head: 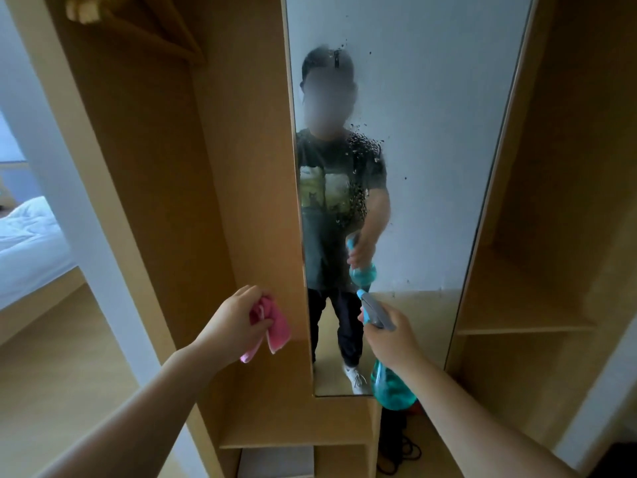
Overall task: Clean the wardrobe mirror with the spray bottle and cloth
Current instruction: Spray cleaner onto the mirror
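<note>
**Right hand** (393,338): the fingers are curled round the neck of the spray bottle (393,391), just behind its grey trigger head. The blue nozzle projects ahead of the grip toward the mirror (437,150). The teal reservoir hangs below the grip, tilted back toward the forearm. Whether a finger rests on the trigger cannot be determined, because the back of the hand hides it.

**Left hand** (234,317): thumb and fingers pinch a bunched pink cloth (275,331), and its loose folds hang below and ahead of the fingers. This grip sits level with the right-hand grip and well apart from it, in front of the wooden wardrobe panel (248,167) that borders the mirror's left edge. The cloth is held clear of the glass.

**Mirror**: the tall glass stands upright ahead of both grips. Droplets (362,157) cover a patch above and ahead of the nozzle. The glass reflects the person holding the bottle.

**Surroundings**: an open wardrobe shelf (524,328) lies to the right of the right-hand grip. A bed (27,243) with white bedding lies far left of the left-hand grip. A dark cable (403,453) lies on the floor below the bottle.
</note>
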A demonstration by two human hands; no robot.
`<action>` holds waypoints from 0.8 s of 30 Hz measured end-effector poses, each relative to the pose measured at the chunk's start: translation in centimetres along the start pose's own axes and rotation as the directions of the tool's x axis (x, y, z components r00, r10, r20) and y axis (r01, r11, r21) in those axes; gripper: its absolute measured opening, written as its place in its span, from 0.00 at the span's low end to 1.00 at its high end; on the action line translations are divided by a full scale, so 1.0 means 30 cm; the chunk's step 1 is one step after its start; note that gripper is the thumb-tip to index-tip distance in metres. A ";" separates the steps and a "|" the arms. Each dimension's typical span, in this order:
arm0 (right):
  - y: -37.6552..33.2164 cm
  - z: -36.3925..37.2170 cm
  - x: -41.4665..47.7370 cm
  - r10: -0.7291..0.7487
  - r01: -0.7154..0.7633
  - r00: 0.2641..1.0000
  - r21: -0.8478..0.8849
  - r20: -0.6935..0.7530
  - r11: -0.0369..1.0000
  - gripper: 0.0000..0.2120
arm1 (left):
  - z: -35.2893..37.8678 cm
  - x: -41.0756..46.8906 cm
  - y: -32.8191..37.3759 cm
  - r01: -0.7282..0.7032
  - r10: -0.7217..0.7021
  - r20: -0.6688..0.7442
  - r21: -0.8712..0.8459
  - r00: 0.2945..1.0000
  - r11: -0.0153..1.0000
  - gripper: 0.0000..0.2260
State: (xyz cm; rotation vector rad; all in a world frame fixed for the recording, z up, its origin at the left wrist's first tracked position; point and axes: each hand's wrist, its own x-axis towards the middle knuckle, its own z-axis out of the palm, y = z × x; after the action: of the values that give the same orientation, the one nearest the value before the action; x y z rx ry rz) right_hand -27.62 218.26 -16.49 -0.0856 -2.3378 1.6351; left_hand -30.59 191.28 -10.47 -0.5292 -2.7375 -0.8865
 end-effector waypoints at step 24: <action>0.263 0.136 -0.125 0.199 -0.189 0.971 -0.080 0.135 0.979 0.13 | 0.243 -0.108 -0.107 0.119 -0.112 0.161 -0.035 0.981 0.992 0.15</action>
State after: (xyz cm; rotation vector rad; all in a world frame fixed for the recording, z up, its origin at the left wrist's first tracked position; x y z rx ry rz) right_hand -26.01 216.55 -25.85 -0.2251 -2.5635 1.7035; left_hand -29.59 192.37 -18.95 -0.4719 -2.9249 -0.9737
